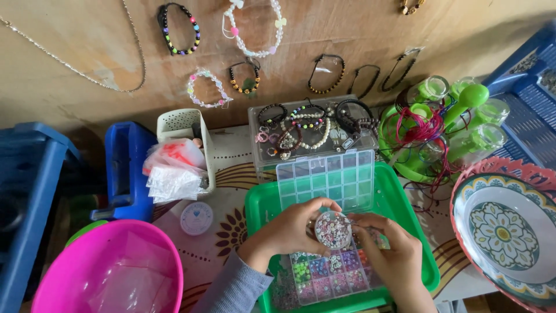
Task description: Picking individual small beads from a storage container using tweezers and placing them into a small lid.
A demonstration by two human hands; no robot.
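My left hand point(289, 229) grips a small round clear container of pale beads point(333, 229) over a green tray point(399, 200). My right hand point(394, 255) is at the container's right side, fingertips touching its rim. Under both hands lies an open clear bead organizer point(330, 275) with compartments of green, purple and pink beads. Its clear lid point(327, 177) stands up toward the wall.
A clear box topped with bracelets point(307, 130) sits behind the tray. A pink bowl point(110, 272) is at front left, a blue stool point(130, 168) and white basket with plastic bags point(179, 153) beyond it. Patterned plates point(507, 229) lie right, a green stand with cords point(431, 130) behind. Bracelets hang on the wall.
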